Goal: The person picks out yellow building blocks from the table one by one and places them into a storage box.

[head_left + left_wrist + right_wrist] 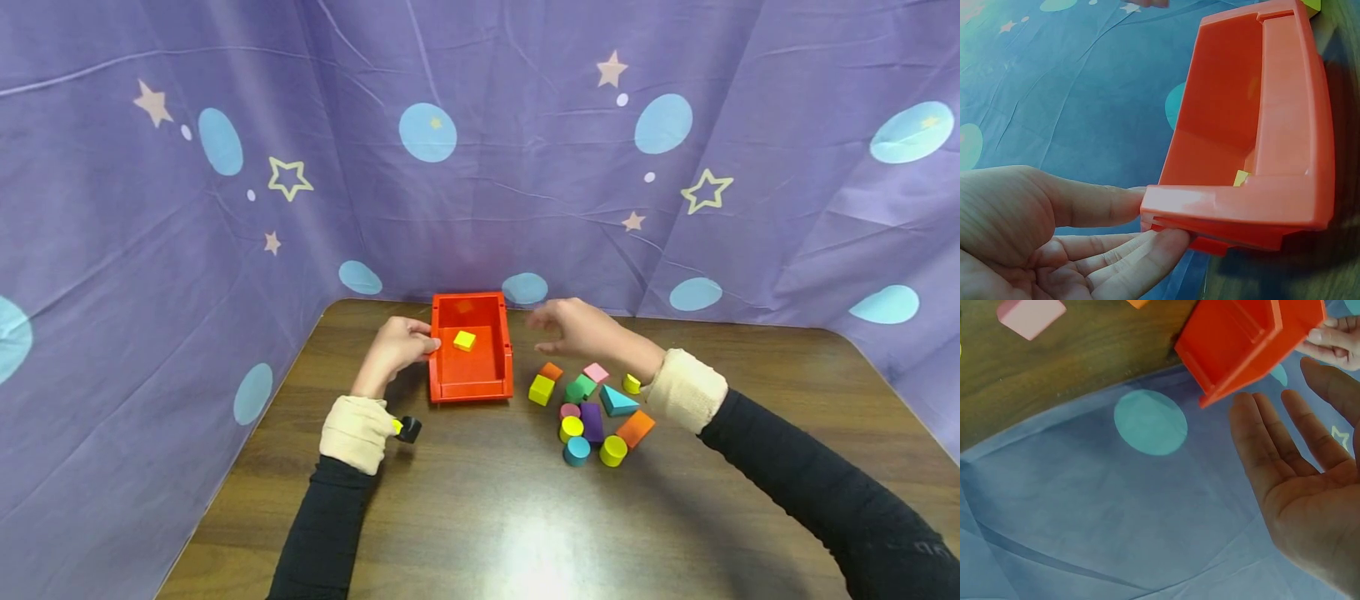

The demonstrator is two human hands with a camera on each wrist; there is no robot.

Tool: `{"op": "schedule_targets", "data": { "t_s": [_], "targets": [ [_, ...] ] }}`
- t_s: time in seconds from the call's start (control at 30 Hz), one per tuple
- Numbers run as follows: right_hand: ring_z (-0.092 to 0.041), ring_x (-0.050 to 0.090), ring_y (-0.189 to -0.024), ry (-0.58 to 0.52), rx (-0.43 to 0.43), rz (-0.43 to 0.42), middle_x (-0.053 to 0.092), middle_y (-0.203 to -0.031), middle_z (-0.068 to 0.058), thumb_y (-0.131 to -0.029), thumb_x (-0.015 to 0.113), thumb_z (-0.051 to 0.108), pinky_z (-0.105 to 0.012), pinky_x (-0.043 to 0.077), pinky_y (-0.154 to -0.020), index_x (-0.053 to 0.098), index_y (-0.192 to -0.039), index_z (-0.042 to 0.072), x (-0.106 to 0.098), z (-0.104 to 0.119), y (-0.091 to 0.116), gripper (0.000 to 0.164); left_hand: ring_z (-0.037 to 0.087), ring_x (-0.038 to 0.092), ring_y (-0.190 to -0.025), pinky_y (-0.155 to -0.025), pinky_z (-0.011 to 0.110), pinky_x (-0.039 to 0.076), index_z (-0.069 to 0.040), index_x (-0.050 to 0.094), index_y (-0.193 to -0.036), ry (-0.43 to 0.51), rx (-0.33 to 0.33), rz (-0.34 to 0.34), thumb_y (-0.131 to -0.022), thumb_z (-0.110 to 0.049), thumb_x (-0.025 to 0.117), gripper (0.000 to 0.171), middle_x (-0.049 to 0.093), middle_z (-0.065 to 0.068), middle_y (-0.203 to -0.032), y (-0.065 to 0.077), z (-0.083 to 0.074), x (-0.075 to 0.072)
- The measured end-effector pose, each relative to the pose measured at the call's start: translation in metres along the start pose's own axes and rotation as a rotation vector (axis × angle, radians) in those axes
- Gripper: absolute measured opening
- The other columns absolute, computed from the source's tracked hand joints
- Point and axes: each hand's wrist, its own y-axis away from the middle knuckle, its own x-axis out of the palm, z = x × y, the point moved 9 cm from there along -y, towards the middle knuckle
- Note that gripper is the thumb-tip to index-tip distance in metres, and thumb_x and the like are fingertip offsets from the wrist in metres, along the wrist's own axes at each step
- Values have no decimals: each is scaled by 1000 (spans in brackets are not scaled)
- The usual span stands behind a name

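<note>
A red plastic bin (471,390) sits near the back of the table with a small yellow block (464,341) inside. My left hand (400,345) pinches the bin's left wall; in the left wrist view the thumb (1100,203) lies on the rim and the fingertips are underneath it. To the right of the bin, my right hand (573,327) is raised with its fingers apart and nothing in them. The right wrist view shows its palm (1316,506) and loosely extended fingers beside the red bin. Below that hand lies a loose group of coloured blocks.
The group includes a yellow cube (541,390), a purple block (592,422), a blue triangle (618,402), an orange block (636,429) and a blue cylinder (577,451). A purple patterned cloth (480,208) hangs behind the wooden table (450,500).
</note>
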Motion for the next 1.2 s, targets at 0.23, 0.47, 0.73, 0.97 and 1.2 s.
{"op": "schedule_targets", "data": {
  "t_s": [0.23, 0.47, 0.73, 0.97, 1.2],
  "targets": [
    [-25, 63, -96, 17, 13, 57, 67, -108, -6, -80, 74, 19, -38, 55, -83, 67, -110, 10, 19, -5, 6, 32, 39, 62, -102, -88, 44, 54, 13, 53, -122, 14, -5, 1, -86, -2, 60, 39, 62, 25, -110, 0, 0, 0],
    [-22, 63, -96, 28, 5, 83, 66, -111, -6, -80, 73, 17, -39, 55, -83, 67, -111, 10, 34, -7, 9, 31, 37, 63, -101, -87, 43, 54, 12, 54, -121, -2, -9, -3, -86, -3, 61, 39, 62, 25, -111, 0, 1, 0],
    [-23, 62, -95, 78, -53, 108, 67, -109, -6, -78, 75, 16, -37, 55, -79, 69, -105, 13, 50, -5, 13, 28, 35, 64, -99, -88, 44, 54, 12, 54, -121, 6, -4, 2, -87, -2, 60, 38, 62, 26, -112, -1, 0, 1],
    [-26, 62, -95, 50, -54, 126, 67, -106, -5, -75, 78, 15, -37, 55, -79, 70, -99, 16, 63, -6, 16, 25, 34, 65, -98, -87, 44, 54, 11, 54, -122, -14, -15, -5, -87, -4, 61, 39, 61, 25, -113, -1, 1, 0],
    [-24, 62, -94, 76, -68, 125, 67, -104, -6, -74, 78, 13, -38, 55, -79, 70, -99, 13, 69, -6, 17, 26, 33, 66, -97, -87, 44, 54, 11, 54, -121, -6, -13, -12, -87, -3, 61, 37, 62, 25, -113, -2, 1, -1]
  ]
}}
